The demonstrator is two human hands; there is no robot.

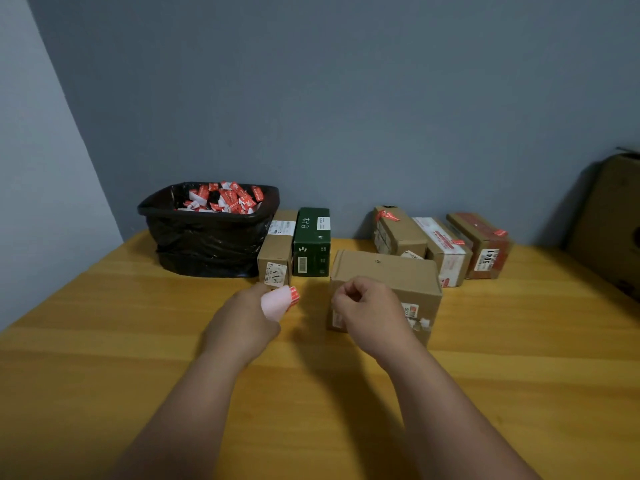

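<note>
My left hand grips a curled pale pink and red label above the wooden table. My right hand hovers with curled fingers in front of a brown cardboard box at the table's middle; nothing shows in its fingers. The box's front face carries torn remnants of a label.
A bin lined with a black bag holds several crumpled red and white labels at the back left. Beside it stand a slim brown box and a green box. Three taped parcels line the back right. A large carton leans at the far right.
</note>
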